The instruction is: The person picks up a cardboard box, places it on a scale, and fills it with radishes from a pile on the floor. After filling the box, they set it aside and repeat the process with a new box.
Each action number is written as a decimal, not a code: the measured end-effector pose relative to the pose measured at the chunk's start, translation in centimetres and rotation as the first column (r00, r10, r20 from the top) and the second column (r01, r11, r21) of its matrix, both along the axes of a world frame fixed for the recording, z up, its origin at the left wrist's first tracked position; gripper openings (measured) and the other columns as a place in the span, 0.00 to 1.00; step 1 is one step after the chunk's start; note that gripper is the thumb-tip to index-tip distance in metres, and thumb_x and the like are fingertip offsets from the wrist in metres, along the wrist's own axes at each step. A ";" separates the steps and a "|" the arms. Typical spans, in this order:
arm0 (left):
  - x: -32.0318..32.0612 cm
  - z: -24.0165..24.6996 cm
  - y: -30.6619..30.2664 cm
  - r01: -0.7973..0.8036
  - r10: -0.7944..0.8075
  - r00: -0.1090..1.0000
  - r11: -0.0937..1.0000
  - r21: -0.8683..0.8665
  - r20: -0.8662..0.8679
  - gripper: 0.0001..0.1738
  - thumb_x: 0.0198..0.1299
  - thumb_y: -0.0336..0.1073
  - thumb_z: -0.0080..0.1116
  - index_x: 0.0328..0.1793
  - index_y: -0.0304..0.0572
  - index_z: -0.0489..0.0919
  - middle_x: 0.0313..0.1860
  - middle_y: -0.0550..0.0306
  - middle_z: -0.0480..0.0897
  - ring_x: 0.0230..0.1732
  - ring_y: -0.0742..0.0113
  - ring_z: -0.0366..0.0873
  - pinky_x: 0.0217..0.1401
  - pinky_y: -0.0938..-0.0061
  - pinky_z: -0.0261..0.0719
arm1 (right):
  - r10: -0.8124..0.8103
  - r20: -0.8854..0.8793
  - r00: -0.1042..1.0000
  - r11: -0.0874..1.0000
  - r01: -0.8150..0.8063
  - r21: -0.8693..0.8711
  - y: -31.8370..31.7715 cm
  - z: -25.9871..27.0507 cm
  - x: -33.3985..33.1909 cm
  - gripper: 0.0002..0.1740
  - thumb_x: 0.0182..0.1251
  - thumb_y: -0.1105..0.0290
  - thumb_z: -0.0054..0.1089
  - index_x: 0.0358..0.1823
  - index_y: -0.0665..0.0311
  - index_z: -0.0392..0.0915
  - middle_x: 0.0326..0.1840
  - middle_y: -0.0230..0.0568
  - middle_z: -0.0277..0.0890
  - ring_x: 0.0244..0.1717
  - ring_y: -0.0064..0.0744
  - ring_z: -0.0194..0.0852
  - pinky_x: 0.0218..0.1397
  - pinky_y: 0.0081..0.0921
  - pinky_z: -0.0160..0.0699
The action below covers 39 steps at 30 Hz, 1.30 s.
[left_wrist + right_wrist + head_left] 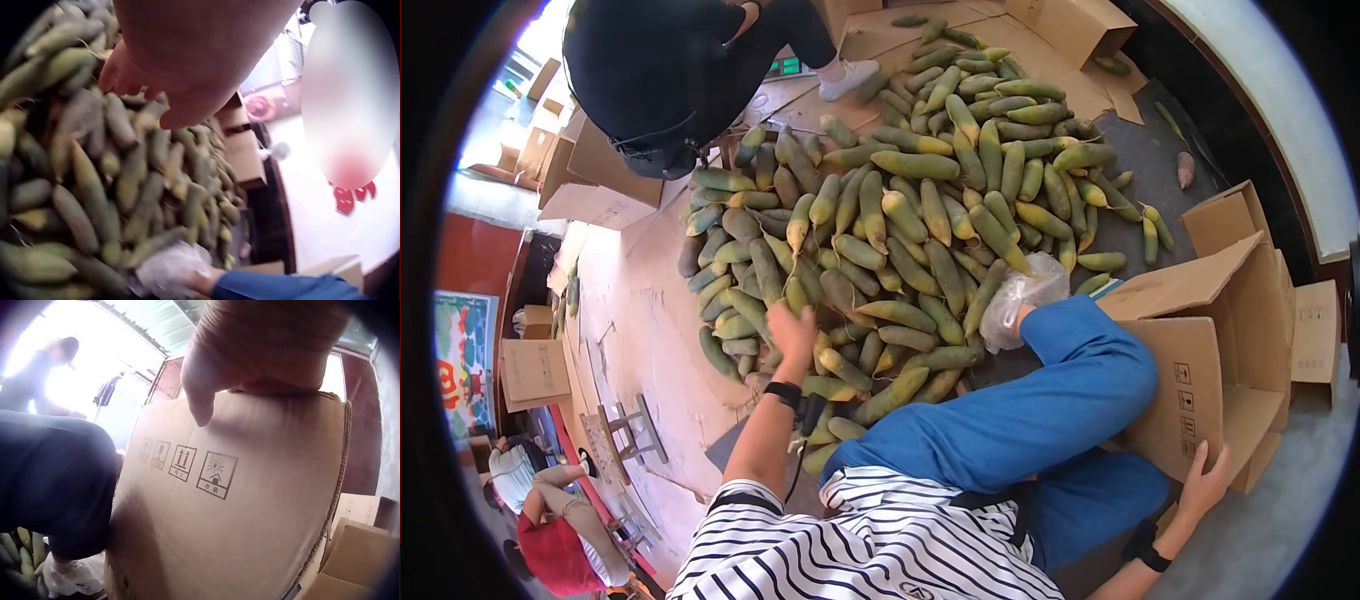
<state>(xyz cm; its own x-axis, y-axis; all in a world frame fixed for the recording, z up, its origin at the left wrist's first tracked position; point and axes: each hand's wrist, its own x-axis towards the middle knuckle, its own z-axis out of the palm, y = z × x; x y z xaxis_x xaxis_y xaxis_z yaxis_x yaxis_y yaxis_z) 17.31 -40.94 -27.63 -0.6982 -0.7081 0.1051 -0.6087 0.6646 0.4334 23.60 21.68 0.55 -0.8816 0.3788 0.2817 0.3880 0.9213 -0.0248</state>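
Note:
My left hand (792,335) reaches into a big pile of green radishes (910,225). Its fingers and thumb close around the end of one green radish (797,290), whose thin root points away from me. In the left wrist view the curled fingers (134,87) hang low over the pile, and the palm hides most of what they grip. To my right stands an open cardboard box (1170,390) with printed handling symbols. My right hand (1205,482) grips the edge of its side panel, thumb on the printed outer face and the other fingers behind it.
My bent leg in blue trousers (1010,400) lies between pile and box, the foot in a clear plastic bag (1025,300). Another person in black (670,80) bends over the far left side. More cardboard boxes (1315,330) stand around; cardboard sheets (640,320) cover the floor.

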 end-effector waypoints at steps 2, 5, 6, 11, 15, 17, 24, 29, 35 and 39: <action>1.5 -3.7 -4.2 -0.152 0.153 0.987 0.988 -0.022 0.050 0.32 0.51 0.43 0.66 0.58 0.32 0.70 0.52 0.37 0.75 0.55 0.40 0.72 0.58 0.56 0.71 | 0.014 -0.007 1.000 1.000 -0.014 0.016 0.4 -0.2 0.0 0.20 0.71 0.55 0.51 0.52 0.65 0.72 0.45 0.51 0.77 0.47 0.53 0.75 0.48 0.39 0.72; 2.8 -10.9 -9.9 -0.350 0.302 0.937 0.837 0.420 0.178 0.36 0.51 0.45 0.69 0.58 0.26 0.68 0.55 0.33 0.76 0.52 0.47 0.78 0.52 0.55 0.76 | 0.006 -0.011 1.000 1.000 -0.006 0.025 0.5 -0.3 0.0 0.21 0.71 0.55 0.52 0.53 0.66 0.72 0.46 0.52 0.77 0.47 0.53 0.75 0.48 0.38 0.72; 2.5 -11.6 -10.5 -0.348 0.299 0.937 0.834 0.427 0.179 0.36 0.51 0.45 0.69 0.58 0.26 0.68 0.55 0.33 0.76 0.52 0.47 0.78 0.52 0.55 0.76 | -0.008 -0.008 1.000 1.000 0.009 0.015 0.6 -0.2 0.0 0.21 0.71 0.56 0.52 0.53 0.66 0.72 0.46 0.52 0.77 0.47 0.53 0.75 0.49 0.38 0.72; -2.6 -5.6 -7.4 -0.266 0.366 0.925 0.436 0.860 0.101 0.23 0.55 0.43 0.66 0.46 0.33 0.71 0.34 0.53 0.77 0.26 0.64 0.74 0.20 0.69 0.70 | -0.016 -0.001 1.000 0.998 0.016 0.055 0.7 -0.3 0.2 0.22 0.70 0.56 0.53 0.53 0.67 0.71 0.47 0.53 0.77 0.47 0.53 0.74 0.49 0.39 0.72; -3.0 0.0 -5.3 -0.004 0.404 0.912 0.193 0.981 -0.075 0.16 0.61 0.44 0.60 0.42 0.39 0.70 0.29 0.59 0.74 0.21 0.71 0.69 0.18 0.75 0.63 | -0.019 -0.012 1.000 0.998 0.020 0.059 1.1 -0.7 0.4 0.22 0.70 0.56 0.53 0.53 0.68 0.71 0.47 0.54 0.76 0.48 0.54 0.74 0.50 0.39 0.72; -1.5 5.9 -1.5 0.073 0.384 0.914 0.152 0.986 -0.127 0.15 0.62 0.43 0.57 0.43 0.40 0.70 0.29 0.59 0.73 0.22 0.71 0.69 0.19 0.76 0.64 | -0.052 -0.009 0.999 0.996 0.053 0.070 1.5 -1.0 0.4 0.23 0.70 0.55 0.53 0.53 0.68 0.72 0.47 0.55 0.76 0.49 0.54 0.74 0.50 0.39 0.72; -3.0 13.1 6.1 0.367 0.080 0.927 -0.012 0.930 -0.365 0.11 0.67 0.42 0.52 0.44 0.41 0.70 0.28 0.61 0.72 0.23 0.74 0.67 0.25 0.80 0.65 | 0.035 -0.064 0.997 0.982 -0.023 0.188 2.0 -1.3 0.3 0.22 0.70 0.54 0.53 0.52 0.67 0.72 0.46 0.54 0.77 0.47 0.54 0.76 0.48 0.40 0.73; -6.3 13.8 7.9 0.369 0.057 0.929 -0.217 0.904 -0.366 0.13 0.68 0.41 0.51 0.48 0.39 0.71 0.32 0.60 0.73 0.24 0.74 0.67 0.26 0.79 0.65 | -0.031 -0.053 0.998 0.998 0.033 0.052 -0.7 -0.4 -0.1 0.20 0.70 0.55 0.52 0.48 0.67 0.73 0.41 0.53 0.78 0.43 0.55 0.76 0.44 0.41 0.73; -6.6 14.9 10.2 0.459 -0.121 0.884 0.033 0.888 -0.452 0.13 0.66 0.37 0.54 0.50 0.37 0.71 0.31 0.61 0.74 0.25 0.76 0.68 0.26 0.81 0.65 | 0.004 -0.088 0.996 1.000 -0.002 0.026 -0.9 -0.3 0.0 0.18 0.68 0.57 0.54 0.46 0.65 0.73 0.39 0.52 0.78 0.42 0.54 0.76 0.43 0.41 0.72; -6.1 17.1 12.1 0.566 -0.267 0.818 0.227 0.792 -0.509 0.15 0.64 0.35 0.55 0.53 0.35 0.71 0.30 0.62 0.77 0.27 0.78 0.72 0.28 0.82 0.69 | 0.027 -0.109 0.994 0.999 -0.024 0.029 -0.8 -0.4 -0.3 0.17 0.67 0.59 0.56 0.46 0.65 0.73 0.39 0.52 0.78 0.43 0.54 0.76 0.43 0.41 0.72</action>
<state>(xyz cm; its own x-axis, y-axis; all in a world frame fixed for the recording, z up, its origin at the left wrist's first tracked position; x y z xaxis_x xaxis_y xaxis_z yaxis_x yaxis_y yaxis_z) 11.24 -28.81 -10.55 -0.9827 -0.0727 -0.1704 -0.1634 -0.0927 0.9822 23.32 20.85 0.17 -0.8541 0.3473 0.3872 0.3607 0.9318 -0.0402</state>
